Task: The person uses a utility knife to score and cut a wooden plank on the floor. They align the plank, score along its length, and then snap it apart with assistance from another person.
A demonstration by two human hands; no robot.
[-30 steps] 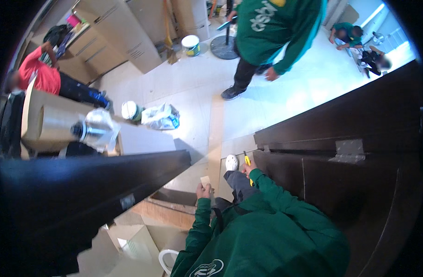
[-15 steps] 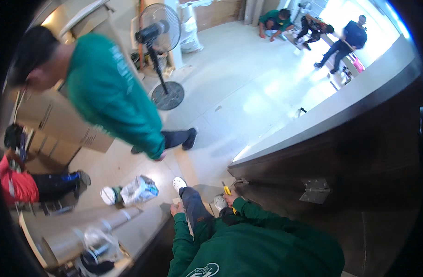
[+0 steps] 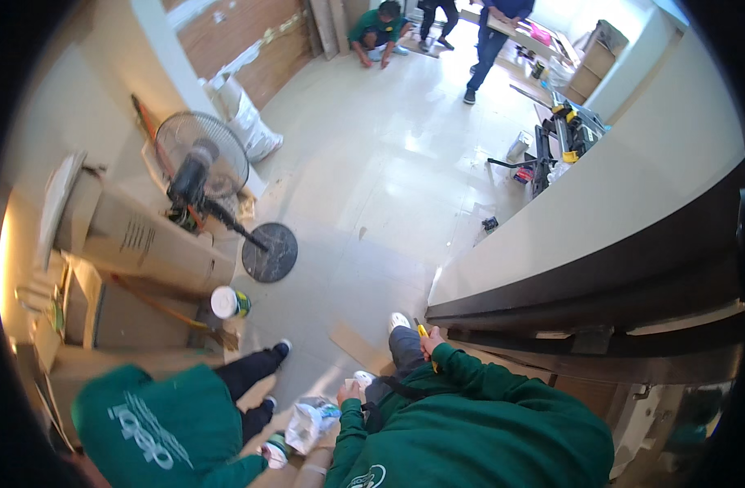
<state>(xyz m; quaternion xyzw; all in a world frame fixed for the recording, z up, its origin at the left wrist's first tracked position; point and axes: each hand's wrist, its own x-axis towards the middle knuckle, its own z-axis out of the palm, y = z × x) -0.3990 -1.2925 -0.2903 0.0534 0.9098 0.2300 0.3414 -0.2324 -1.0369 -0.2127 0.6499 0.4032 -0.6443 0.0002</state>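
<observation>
My right hand (image 3: 431, 342) is closed round a slim yellow tool (image 3: 423, 331) with a dark tip, held in front of my green sleeve; its exact kind is too small to make out. Lower and to the left, the fingers of my left hand (image 3: 349, 392) are closed on a small flat pale piece (image 3: 353, 382). Both hands are low in front of me, above my dark trousers and white shoes (image 3: 398, 322). Just left of my left hand stands a white plastic bag (image 3: 310, 423).
A co-worker in green (image 3: 157, 423) bends close on my left. A standing fan (image 3: 270, 252) and a white-lidded bucket (image 3: 229, 302) are ahead to the left. A dark-edged panel (image 3: 584, 285) runs along my right. Flat cardboard (image 3: 360, 348) lies on the floor. Several people work farther off.
My view has turned right and I have moved forward. The co-worker in green has gone from standing ahead-left to bending beside me. Both my hands keep their hold.
</observation>
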